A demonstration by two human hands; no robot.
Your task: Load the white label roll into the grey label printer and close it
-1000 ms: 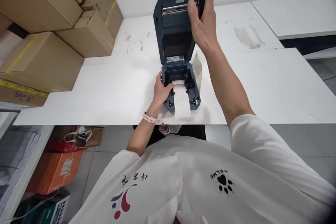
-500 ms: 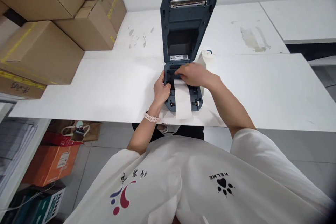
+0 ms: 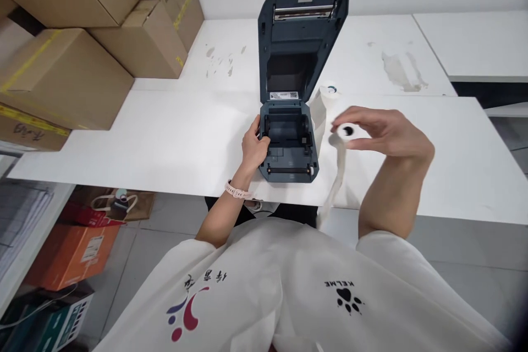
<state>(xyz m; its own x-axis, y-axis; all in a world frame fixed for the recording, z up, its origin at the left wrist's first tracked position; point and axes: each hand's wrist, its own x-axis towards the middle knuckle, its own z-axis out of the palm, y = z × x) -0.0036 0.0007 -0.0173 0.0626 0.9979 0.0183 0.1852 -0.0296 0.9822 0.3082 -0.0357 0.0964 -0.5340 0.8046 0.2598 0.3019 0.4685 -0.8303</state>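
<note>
Small label roll [image 3: 345,132] w/ black core was pinched in R hand [image 3: 388,135], fingers closed round it, above white table [image 3: 165,137], just right of label printer [image 3: 291,143]. Its paper tail [image 3: 338,176] hung past table edge. L hand [image 3: 254,148] clasped printer's left wall; lid [image 3: 303,27] stood open. 2nd roll [image 3: 325,100] behind; cardboard boxes [image 3: 61,77] far left.

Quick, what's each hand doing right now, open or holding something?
Left hand: grips the printer by its left wall.
Right hand: holds the paper roll.
</note>
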